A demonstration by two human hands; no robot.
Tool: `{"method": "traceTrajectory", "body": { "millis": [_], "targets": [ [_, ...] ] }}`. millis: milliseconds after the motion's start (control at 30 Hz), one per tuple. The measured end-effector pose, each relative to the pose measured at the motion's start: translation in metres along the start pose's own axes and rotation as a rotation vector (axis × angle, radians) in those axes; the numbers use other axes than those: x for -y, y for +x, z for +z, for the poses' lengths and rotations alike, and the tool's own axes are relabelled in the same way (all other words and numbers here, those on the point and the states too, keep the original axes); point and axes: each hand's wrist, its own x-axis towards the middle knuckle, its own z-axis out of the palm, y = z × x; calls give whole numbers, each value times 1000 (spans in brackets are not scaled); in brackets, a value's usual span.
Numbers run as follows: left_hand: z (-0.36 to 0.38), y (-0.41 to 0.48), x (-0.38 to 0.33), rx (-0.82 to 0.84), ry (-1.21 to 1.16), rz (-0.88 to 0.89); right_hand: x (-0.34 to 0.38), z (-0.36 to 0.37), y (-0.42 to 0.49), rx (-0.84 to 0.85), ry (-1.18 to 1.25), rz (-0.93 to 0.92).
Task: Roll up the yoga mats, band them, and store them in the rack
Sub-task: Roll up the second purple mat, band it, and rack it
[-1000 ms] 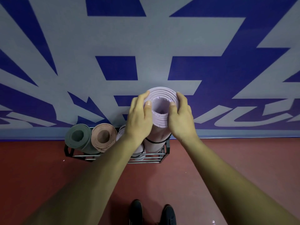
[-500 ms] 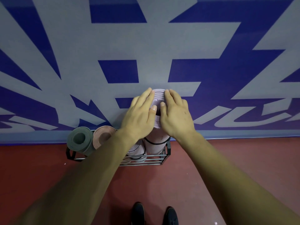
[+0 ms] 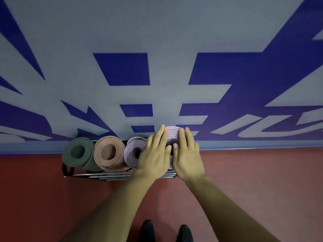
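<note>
Behind the rack stands a grey wall (image 3: 166, 32) painted with big blue shapes, and under the rack lies a red floor (image 3: 262, 180). The rack (image 3: 104, 176) itself is a low frame with black ends and some metal bars along its front side, and it stands against the foot of the wall. Four rolled mats stand upright in it, side by side, with their spiral ends facing up to the camera. At the left end of the rack is the green mat (image 3: 78, 152), next to it and touching it is the pink mat (image 3: 108, 152), and then comes a lilac mat (image 3: 133, 151), partly hidden by the left wrist. At the right end of the rack stands the second lilac mat (image 3: 172, 135), of which only the top rings and a narrow strip of the side show between the hands. The left hand (image 3: 154, 156) lies flat on the left part of this mat's top, its fingers (image 3: 160, 135) straight and close together, pointing to the wall. The right hand (image 3: 187, 156) lies flat on the right part in the same way, its fingers (image 3: 187, 138) straight and together; the two thumbs almost meet over the middle of the roll. In front of the rack, on the floor, the tips of two dark shoes (image 3: 148, 229) are visible.
</note>
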Motion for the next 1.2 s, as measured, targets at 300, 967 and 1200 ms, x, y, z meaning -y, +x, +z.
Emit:
{"method": "traceTrajectory", "body": {
  "millis": [300, 967, 1200],
  "targets": [
    [1, 28, 4, -40, -131, 22, 1, -8, 37, 11, 129, 140],
    [-15, 26, -7, -166, -419, -168, 16, -21, 37, -26, 247, 263],
    [-2, 28, 0, -102, -388, -158, 9, -6, 28, -17, 239, 320]
  ]
}}
